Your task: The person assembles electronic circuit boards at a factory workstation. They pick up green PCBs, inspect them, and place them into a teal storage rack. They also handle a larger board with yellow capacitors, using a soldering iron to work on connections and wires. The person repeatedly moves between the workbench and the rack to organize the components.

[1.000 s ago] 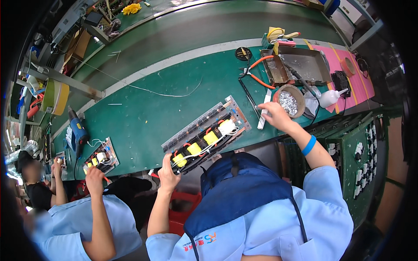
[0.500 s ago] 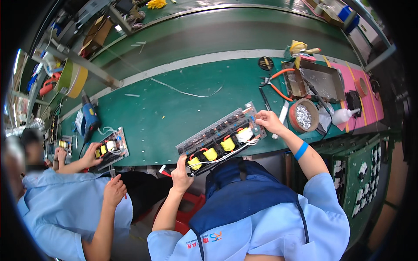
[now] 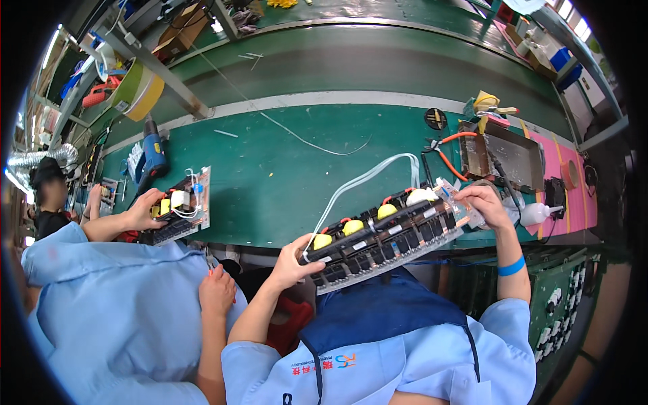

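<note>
Both my hands hold a long circuit board, tilted at the bench's near edge above my apron. Rows of black components face me, with yellow-wrapped coils along its far side. My left hand grips the left end, thumb over the near side. At the right end, my right hand pinches the pale corner of the board. White wires arch from the board over the green bench. What lies on the board's underside is hidden.
A co-worker's hand holds a smaller board at left, near a blue heat gun. Orange-handled cutters, a metal tray and a white squeeze bottle lie at right on the green bench.
The board has been rolled over, so its black component rows now face me. It has shifted right and nearer, and the wires now loop up behind it.
</note>
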Tool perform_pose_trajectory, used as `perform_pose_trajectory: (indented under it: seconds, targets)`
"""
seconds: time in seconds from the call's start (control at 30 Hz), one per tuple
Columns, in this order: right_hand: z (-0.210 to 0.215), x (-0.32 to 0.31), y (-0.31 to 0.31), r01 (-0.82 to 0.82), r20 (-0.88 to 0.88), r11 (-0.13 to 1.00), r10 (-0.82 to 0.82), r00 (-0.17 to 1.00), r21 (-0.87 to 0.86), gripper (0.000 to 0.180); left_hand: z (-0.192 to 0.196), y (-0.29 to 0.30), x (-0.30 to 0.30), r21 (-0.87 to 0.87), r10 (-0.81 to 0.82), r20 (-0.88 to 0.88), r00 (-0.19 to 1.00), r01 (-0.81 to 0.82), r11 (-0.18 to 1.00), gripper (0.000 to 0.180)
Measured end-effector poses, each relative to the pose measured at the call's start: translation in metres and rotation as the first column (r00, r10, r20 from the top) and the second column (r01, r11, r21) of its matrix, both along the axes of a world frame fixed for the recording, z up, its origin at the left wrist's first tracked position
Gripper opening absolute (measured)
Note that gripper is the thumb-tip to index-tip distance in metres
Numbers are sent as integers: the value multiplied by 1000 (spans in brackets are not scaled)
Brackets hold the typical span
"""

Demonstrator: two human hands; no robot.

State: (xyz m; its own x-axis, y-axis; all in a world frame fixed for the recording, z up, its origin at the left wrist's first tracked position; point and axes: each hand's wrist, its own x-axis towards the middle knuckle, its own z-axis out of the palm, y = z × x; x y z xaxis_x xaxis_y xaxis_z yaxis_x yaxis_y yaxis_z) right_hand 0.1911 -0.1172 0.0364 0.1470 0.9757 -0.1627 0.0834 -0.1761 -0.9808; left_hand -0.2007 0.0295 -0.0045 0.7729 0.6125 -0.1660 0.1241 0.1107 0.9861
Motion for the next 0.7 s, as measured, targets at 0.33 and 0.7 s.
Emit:
perform_pose_trajectory:
  seconds: [0.33, 0.7]
  targets:
    - [30, 11, 3, -98, 383, 925, -54, 922, 368, 21, -42, -10, 10, -816, -95, 51, 994, 96, 570, 18]
    - [-10, 22, 5, 198, -161, 977, -208, 965, -76, 17, -82, -20, 15, -908, -238, 192, 952, 264, 324, 52]
